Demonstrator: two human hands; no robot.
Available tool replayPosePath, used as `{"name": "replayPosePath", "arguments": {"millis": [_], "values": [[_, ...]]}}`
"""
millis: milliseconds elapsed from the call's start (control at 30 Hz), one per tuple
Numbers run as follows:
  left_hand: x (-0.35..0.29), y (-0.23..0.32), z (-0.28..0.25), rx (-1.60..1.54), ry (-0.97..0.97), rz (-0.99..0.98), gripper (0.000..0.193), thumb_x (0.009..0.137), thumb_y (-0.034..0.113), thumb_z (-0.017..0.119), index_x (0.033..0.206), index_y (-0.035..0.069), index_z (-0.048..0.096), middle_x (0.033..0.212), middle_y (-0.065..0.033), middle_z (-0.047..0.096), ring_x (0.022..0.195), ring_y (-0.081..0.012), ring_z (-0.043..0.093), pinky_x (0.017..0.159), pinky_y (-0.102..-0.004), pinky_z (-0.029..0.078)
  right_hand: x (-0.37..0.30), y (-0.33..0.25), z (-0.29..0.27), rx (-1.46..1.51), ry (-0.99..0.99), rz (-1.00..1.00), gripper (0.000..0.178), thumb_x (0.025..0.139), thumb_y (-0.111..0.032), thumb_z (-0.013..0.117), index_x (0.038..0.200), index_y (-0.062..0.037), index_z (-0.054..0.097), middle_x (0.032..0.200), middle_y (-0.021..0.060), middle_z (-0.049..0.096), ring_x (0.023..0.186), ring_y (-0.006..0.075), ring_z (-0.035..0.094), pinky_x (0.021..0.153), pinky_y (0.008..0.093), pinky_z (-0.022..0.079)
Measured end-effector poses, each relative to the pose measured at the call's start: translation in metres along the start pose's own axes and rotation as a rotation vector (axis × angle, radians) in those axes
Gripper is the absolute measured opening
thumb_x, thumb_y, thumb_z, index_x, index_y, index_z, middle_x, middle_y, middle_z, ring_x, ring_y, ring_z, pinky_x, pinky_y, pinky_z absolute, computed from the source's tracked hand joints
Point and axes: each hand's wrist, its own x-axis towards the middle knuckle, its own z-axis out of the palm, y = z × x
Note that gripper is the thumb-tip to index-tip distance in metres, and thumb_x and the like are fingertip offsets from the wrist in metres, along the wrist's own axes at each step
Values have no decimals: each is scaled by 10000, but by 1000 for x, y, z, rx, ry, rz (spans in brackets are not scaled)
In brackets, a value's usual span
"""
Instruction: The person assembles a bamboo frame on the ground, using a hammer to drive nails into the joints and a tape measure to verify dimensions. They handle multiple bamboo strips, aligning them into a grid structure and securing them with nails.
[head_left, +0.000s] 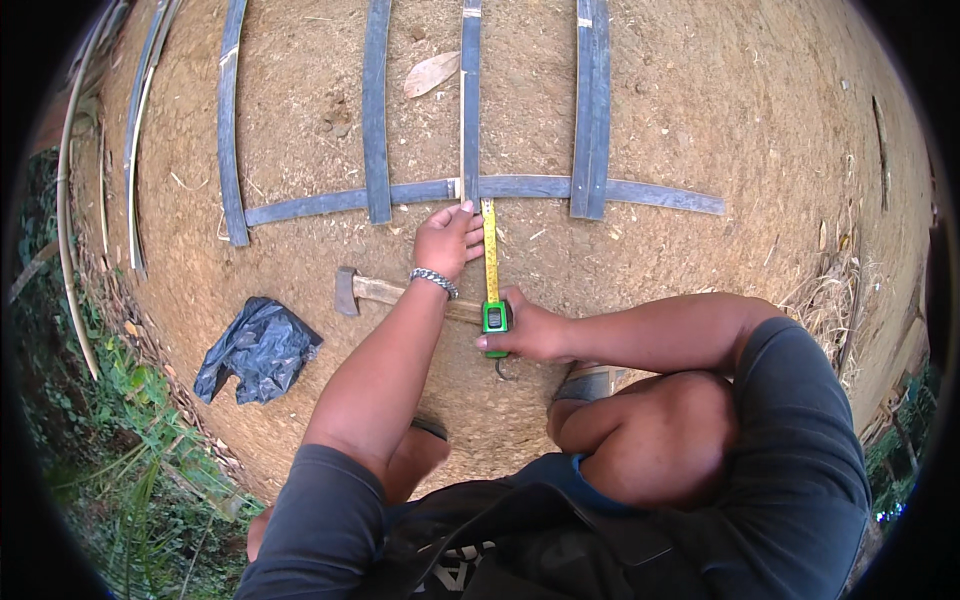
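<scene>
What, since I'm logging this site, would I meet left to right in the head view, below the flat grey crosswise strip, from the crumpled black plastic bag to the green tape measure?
Crumpled black plastic bag → grey metal axe head → bare left hand → green boxy tape measure.

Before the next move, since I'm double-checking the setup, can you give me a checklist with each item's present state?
1. Tape measure in the right hand: ok.
2. Yellow blade drawn out toward the crosswise strip: ok.
3. Left hand at the near end of the central strip: ok.
4. Hatchet clear of the left forearm: not ok, handle runs beneath it.
5. Blade markings readable: cannot tell, too small.
</scene>
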Motion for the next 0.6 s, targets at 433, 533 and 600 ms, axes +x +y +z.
{"name": "replayPosePath", "arguments": {"millis": [433,533,600], "values": [[1,-2,-2,-19,-3,1,332,1005,331,671,1167,42,654,1015,-55,722,859,-129,709,719,-290,601,-2,-5,3,-11,17,0,939,839,-424,839,1399,50,253,1085,189,596,1015,269,615,890,382,519],[2,-3,-4,-20,-6,-2,325,1006,327,669,1163,42,658,1021,-58,725,859,-127,708,717,-288,600,0,-3,4,-21,16,-11,937,839,-427,837,1397,49,255,1086,193,596,1013,274,616,894,384,518],[1,-2,-4,-17,-7,-2,322,1009,319,666,1162,36,658,1024,-61,726,857,-126,707,721,-287,601,0,-3,4,-27,16,-8,936,839,-429,837,1397,47,255,1085,194,596,1011,275,616,893,384,518]]}}
